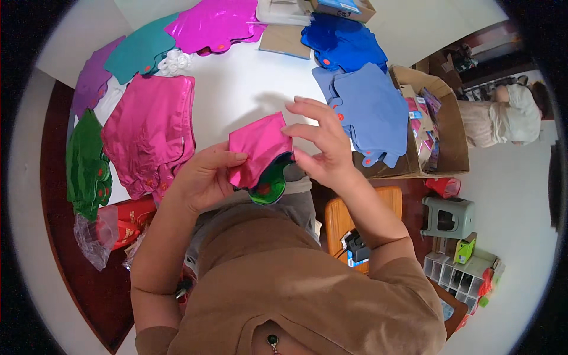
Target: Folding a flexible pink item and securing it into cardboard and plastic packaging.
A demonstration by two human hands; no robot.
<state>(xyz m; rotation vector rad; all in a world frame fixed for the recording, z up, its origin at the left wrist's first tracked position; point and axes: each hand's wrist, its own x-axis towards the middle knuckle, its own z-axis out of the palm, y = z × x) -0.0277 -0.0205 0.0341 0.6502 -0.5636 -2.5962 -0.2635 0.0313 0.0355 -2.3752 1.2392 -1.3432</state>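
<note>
A folded pink foil balloon [260, 140] with a shiny green foil part [269, 188] under its lower edge is held over the near edge of the table. My left hand [204, 177] grips it from the left side, thumb on top and fingers beneath. My right hand [324, 145] is at its right edge, fingers spread and curved, with a fingertip and the thumb by the foil. Left of my hands lies a stack of flat pink foil balloons [151, 124]. On the right is a stack of light blue ones [373, 109].
Further stacks of flat foil balloons ring the white table [222, 89]: green [86, 160], teal [142, 47], magenta [213, 23], dark blue [343, 41]. A cardboard box [455, 136] of small packages stands right. Behind it are a grey stool [448, 216] and another person [503, 115].
</note>
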